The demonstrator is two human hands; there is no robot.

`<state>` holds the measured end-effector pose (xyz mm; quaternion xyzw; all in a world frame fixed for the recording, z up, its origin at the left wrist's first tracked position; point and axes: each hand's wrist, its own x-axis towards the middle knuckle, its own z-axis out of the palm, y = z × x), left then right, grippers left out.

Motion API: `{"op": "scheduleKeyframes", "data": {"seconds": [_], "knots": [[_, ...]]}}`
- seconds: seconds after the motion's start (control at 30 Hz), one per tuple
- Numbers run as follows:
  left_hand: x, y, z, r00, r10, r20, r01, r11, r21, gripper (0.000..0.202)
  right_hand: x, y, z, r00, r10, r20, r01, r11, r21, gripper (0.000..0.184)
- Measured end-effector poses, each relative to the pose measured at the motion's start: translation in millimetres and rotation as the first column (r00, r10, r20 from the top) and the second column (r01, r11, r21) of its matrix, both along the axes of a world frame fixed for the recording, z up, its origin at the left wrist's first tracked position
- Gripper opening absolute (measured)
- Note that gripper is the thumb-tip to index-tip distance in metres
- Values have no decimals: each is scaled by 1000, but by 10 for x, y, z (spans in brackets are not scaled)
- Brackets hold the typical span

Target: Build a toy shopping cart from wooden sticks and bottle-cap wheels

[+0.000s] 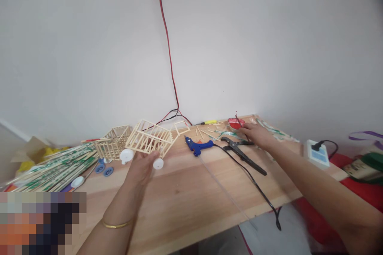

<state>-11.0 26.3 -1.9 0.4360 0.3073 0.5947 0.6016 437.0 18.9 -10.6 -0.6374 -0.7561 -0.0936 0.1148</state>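
Observation:
My left hand [143, 166] is closed around the underside of a small cart [151, 137] built of thin wooden sticks, with white cap wheels [158, 163]. The cart is tilted above the table, and a small red patch shows near its front end. My right hand [255, 133] pinches a thin brush-like stick [238, 120] with a red tip, beside a small dish of red paint [233, 124]. Below that hand lie black-handled pliers or cutters [243, 154]. A blue glue gun [197, 145] rests between the two hands.
A second stick frame [112, 145] stands at left, by bundled sticks [60, 165] and blue caps [108, 171]. A yellow-handled tool [209, 122] lies along the wall. The glue gun's black cord [254, 183] crosses the table; a white power strip [317, 153] sits at right.

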Motion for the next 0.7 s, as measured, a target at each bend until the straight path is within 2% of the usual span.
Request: {"op": "scheduleKeyframes", "data": {"seconds": [0.1,0.17,0.2,0.23,0.27,0.3,0.33,0.37,0.4,0.43,0.47,0.53,0.6,0.7], "knots": [[-7,12,-13,1000,-17,-7,17,1000,17,57,-26,-62,65,998,23,-56,-15,989,146,33],[-4,26,-30,1000,1,-13,0,1000,26,59,-124,-109,169,969,12,-247,74,939,335,28],[-2,31,-37,1000,22,-21,-21,999,28,59,-207,-128,244,926,31,-377,144,893,427,26],[0,34,-40,998,51,-30,-50,998,34,60,-315,-143,335,854,68,-516,238,830,504,24],[0,33,-38,996,83,-39,-81,996,48,62,-445,-154,438,771,124,-624,302,792,531,23],[-5,28,-31,992,114,-51,-110,991,70,65,-593,-162,552,645,224,-730,344,768,540,22],[-16,18,-18,988,135,-69,-128,987,97,69,-754,-168,669,481,376,-792,366,734,571,21],[-32,5,-3,984,153,-94,-141,982,126,73,-922,-175,786,321,511,-798,358,714,601,20],[-55,-11,12,977,164,-133,-145,979,145,75,-1092,-183,898,200,602,-773,327,703,631,22],[-82,-28,25,969,164,-186,-138,980,146,74,-1259,-195,998,145,651,-745,285,694,662,25],[-111,-44,32,958,155,-242,-127,984,126,71,-1420,-209,1085,133,685,-717,255,675,692,26],[-169,-65,29,938,134,-320,-120,991,63,61,-1710,-244,1207,176,727,-664,218,629,746,26],[-216,-64,2,941,123,-314,-122,992,24,57,-1936,-280,1260,244,708,-663,171,642,748,25],[-282,-32,-56,961,143,-238,-140,990,32,57,-2116,-310,1245,453,628,-632,93,672,735,22]]}}
